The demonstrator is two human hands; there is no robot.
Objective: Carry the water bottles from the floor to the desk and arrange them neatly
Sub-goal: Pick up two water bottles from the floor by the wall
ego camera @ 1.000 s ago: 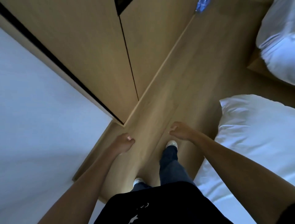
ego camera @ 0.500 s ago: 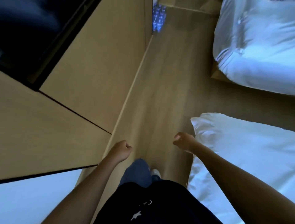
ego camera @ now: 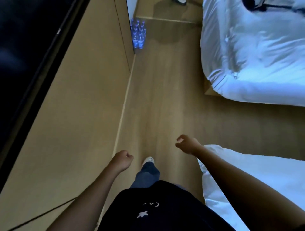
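Blue bottles: on floor by wall, well ahead of my hands
L hand: fist curled, holding nothing
R hand: fingers loosely curled, holding nothing

The person walked on down the wooden floor, bringing the water bottles by the wall closer into view.

Water bottles too far/small to count; shoe cropped at top.

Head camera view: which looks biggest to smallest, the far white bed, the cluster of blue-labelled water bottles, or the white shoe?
1. Far white bed.
2. Cluster of blue-labelled water bottles.
3. White shoe, partly hidden, and nearer the camera, so unsure.
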